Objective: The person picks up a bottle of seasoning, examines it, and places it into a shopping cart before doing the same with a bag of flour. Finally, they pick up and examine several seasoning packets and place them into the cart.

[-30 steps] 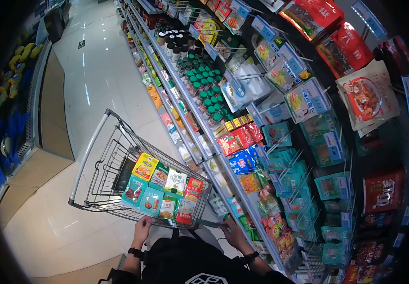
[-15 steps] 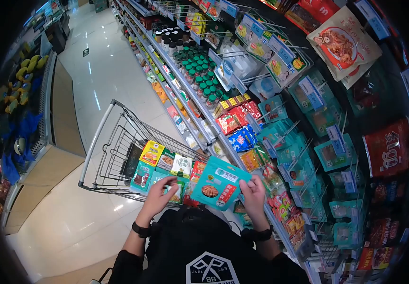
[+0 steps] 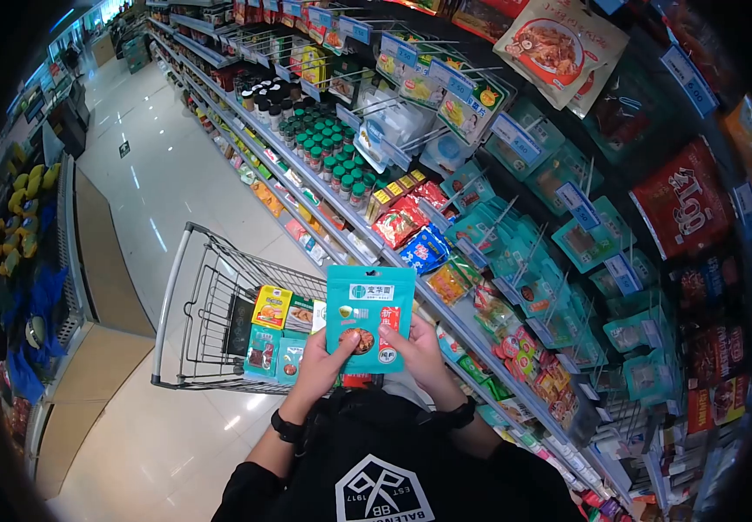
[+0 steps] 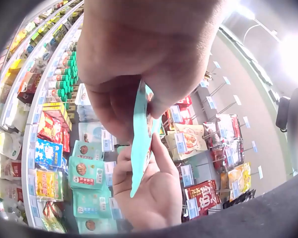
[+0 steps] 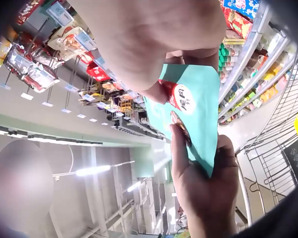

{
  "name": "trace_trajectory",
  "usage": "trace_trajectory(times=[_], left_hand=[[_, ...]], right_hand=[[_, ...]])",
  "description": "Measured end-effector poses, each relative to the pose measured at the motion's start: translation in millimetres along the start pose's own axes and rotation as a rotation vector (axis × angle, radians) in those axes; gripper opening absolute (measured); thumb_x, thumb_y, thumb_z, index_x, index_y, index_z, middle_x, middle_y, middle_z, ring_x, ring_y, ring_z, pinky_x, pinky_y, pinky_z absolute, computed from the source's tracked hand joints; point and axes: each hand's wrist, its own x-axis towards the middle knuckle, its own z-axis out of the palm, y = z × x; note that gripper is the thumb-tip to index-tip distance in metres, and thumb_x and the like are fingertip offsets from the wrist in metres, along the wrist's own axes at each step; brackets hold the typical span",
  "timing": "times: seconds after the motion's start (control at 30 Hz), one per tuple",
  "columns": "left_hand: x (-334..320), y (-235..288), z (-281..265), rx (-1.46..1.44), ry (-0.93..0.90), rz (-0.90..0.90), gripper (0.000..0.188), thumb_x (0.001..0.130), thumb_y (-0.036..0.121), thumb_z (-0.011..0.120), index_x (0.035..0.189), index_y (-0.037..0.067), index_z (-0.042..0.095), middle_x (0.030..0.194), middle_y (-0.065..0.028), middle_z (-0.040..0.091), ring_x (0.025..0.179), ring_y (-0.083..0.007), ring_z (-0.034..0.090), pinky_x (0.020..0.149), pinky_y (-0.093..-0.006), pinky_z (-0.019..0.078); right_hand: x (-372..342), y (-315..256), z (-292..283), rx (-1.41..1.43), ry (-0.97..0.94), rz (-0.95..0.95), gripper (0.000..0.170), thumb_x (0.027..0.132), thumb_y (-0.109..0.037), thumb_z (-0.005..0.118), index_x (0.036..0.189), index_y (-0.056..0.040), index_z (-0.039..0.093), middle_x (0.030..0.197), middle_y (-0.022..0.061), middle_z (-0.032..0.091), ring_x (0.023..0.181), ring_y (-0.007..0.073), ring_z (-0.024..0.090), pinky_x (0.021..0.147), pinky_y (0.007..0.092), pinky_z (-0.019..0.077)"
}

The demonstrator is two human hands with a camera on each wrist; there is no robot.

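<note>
A teal food packet point(image 3: 369, 296) with a hang hole, a red label and a picture of food is held upright in front of the body, its printed face toward the head camera. My left hand point(image 3: 318, 369) grips its lower left side, thumb across the front. On the lower right side, my right hand point(image 3: 421, 355) pinches it the same way. The left wrist view shows the packet point(image 4: 140, 136) nearly edge-on between both hands. Behind it stands a wire shopping cart point(image 3: 170, 300) holding several packets, among them a yellow packet point(image 3: 273, 306) and a teal one point(image 3: 263, 346).
On the right runs a long shelf point(image 3: 315, 209) with green-capped jars point(image 3: 328, 143), red bags point(image 3: 402, 219) and hanging teal packets point(image 3: 533, 283) on hooks. A produce stand point(image 3: 89, 252) lines the left side, with tiled floor point(image 3: 137, 204) between.
The teal packet rose from low by the cart's near right side to in front of the chest. The left hand, free half a second ago, has taken hold of it too. The head view has shifted.
</note>
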Motion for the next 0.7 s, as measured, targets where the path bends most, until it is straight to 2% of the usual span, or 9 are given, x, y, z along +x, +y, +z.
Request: trace_trajectory(times=[0.13, 0.33, 0.43, 0.5, 0.53, 0.6, 0.63, 0.67, 0.7], left_hand=[[3, 4, -3, -0.075, 0.000, -0.031, 0.031, 0.103, 0.019, 0.060, 0.122, -0.004, 0.064, 0.112, -0.0071, 0.070, 0.099, -0.0094, 0.064, 0.088, -0.0269, 0.0525], [13, 7, 6, -0.091, -0.070, 0.007, 0.035, 0.104, 0.019, 0.058, 0.131, -0.003, 0.057, 0.119, -0.0081, 0.067, 0.106, -0.0101, 0.061, 0.093, -0.0263, 0.0498], [19, 12, 15, -0.028, -0.030, 0.157, 0.050, 0.100, 0.021, 0.064, 0.141, -0.003, 0.048, 0.133, -0.0146, 0.059, 0.118, -0.0175, 0.058, 0.101, -0.0321, 0.0463], [21, 20, 19, 0.651, 0.088, 0.401, 0.068, 0.093, 0.025, 0.071, 0.147, -0.002, 0.039, 0.147, -0.0208, 0.046, 0.132, -0.0280, 0.049, 0.109, -0.0389, 0.0400], [20, 22, 22, 0.656, 0.092, 0.403, 0.068, 0.093, 0.025, 0.071, 0.147, -0.002, 0.039, 0.147, -0.0208, 0.046, 0.132, -0.0280, 0.049, 0.109, -0.0389, 0.0400], [21, 24, 32, 0.411, -0.157, 0.311, 0.076, 0.090, 0.029, 0.074, 0.149, -0.002, 0.036, 0.153, -0.0238, 0.037, 0.139, -0.0349, 0.041, 0.114, -0.0420, 0.0333], [23, 10, 34, 0.344, -0.188, 0.319, 0.076, 0.093, 0.031, 0.070, 0.150, -0.002, 0.033, 0.153, -0.0220, 0.036, 0.141, -0.0330, 0.039, 0.116, -0.0409, 0.0307], [21, 0, 34, 0.351, -0.181, 0.322, 0.076, 0.093, 0.031, 0.070, 0.150, -0.002, 0.033, 0.153, -0.0220, 0.036, 0.141, -0.0330, 0.039, 0.116, -0.0409, 0.0307], [20, 3, 38, 0.234, -0.194, 0.217, 0.072, 0.096, 0.031, 0.067, 0.150, -0.002, 0.033, 0.151, -0.0201, 0.039, 0.140, -0.0311, 0.040, 0.116, -0.0400, 0.0308]], right_hand=[[-6, 1, 4, 0.042, 0.071, -0.028, 0.032, 0.096, -0.006, 0.066, 0.126, 0.0008, 0.059, 0.116, 0.0087, 0.069, 0.103, 0.0122, 0.066, 0.091, 0.0292, 0.0532], [-15, 0, 0, 0.034, 0.124, -0.077, 0.024, 0.096, -0.008, 0.068, 0.118, 0.0017, 0.066, 0.110, 0.0079, 0.071, 0.097, 0.0102, 0.066, 0.084, 0.0266, 0.0536], [-16, -3, -3, 0.029, 0.186, -0.105, 0.020, 0.094, -0.008, 0.070, 0.112, 0.0011, 0.069, 0.109, 0.0068, 0.072, 0.097, 0.0095, 0.066, 0.084, 0.0264, 0.0534], [-16, -8, -3, -0.114, 0.293, -0.235, 0.026, 0.092, -0.007, 0.072, 0.116, 0.0026, 0.068, 0.106, 0.0063, 0.073, 0.095, 0.0111, 0.067, 0.084, 0.0281, 0.0533], [-16, -12, -3, -0.109, 0.288, -0.237, 0.026, 0.092, -0.007, 0.072, 0.116, 0.0026, 0.068, 0.106, 0.0063, 0.073, 0.095, 0.0111, 0.067, 0.084, 0.0281, 0.0533], [-16, -26, -1, -0.707, 0.220, -0.447, 0.038, 0.087, -0.006, 0.074, 0.123, 0.0023, 0.066, 0.115, 0.0120, 0.070, 0.098, 0.0191, 0.068, 0.087, 0.0321, 0.0531], [-16, -34, 7, -0.701, 0.213, -0.452, 0.038, 0.087, -0.006, 0.074, 0.123, 0.0023, 0.066, 0.115, 0.0120, 0.070, 0.098, 0.0191, 0.068, 0.087, 0.0321, 0.0531], [-17, -42, 19, -0.742, 0.123, -0.528, 0.042, 0.085, -0.007, 0.075, 0.125, 0.0013, 0.066, 0.122, 0.0147, 0.067, 0.104, 0.0247, 0.065, 0.091, 0.0354, 0.0513], [-17, -46, 24, -0.780, 0.033, -0.603, 0.046, 0.083, -0.009, 0.075, 0.127, 0.0002, 0.066, 0.129, 0.0173, 0.063, 0.111, 0.0304, 0.063, 0.096, 0.0386, 0.0495]])
